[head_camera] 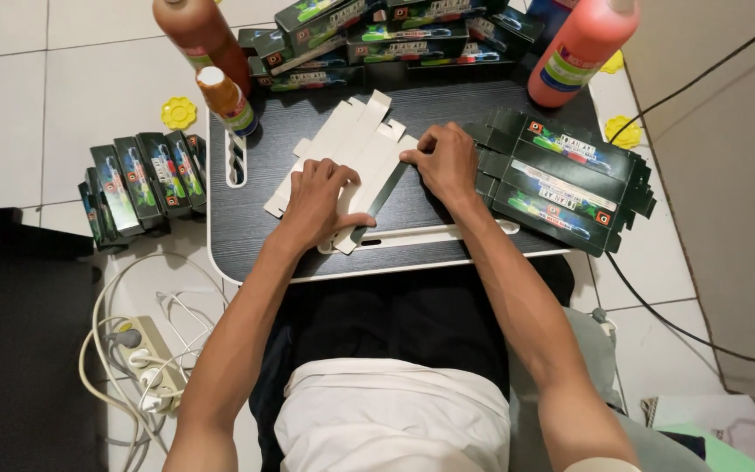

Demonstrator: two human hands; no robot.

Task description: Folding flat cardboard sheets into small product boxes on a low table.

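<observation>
Hands: both pressed down on the flat carton blank (356, 162), which lies plain side up on the dark surface (430, 109).
Left hand (321, 203): I have it spread over the near end of the blank, thumb hooked along the near edge.
Right hand (447, 157): fingertips pinch the blank's right edge, where a dark printed side shows in a lifted panel.
Doing it well: I judge the fold wants the left palm kept firm as an anchor while the right runs along the crease, so the panel turns square.
Cables: a power strip (146, 350) with white cords lies on the floor, nearer than the blank and to its left.
Right of blank: a stack of unfolded printed cartons (561, 183), close to my right wrist; it crowds the fold.
Left of blank: finished boxes (146, 179) standing on the floor.
Beyond blank: two orange bottles (203, 39), a red bottle (583, 44), more boxes (386, 39).
</observation>
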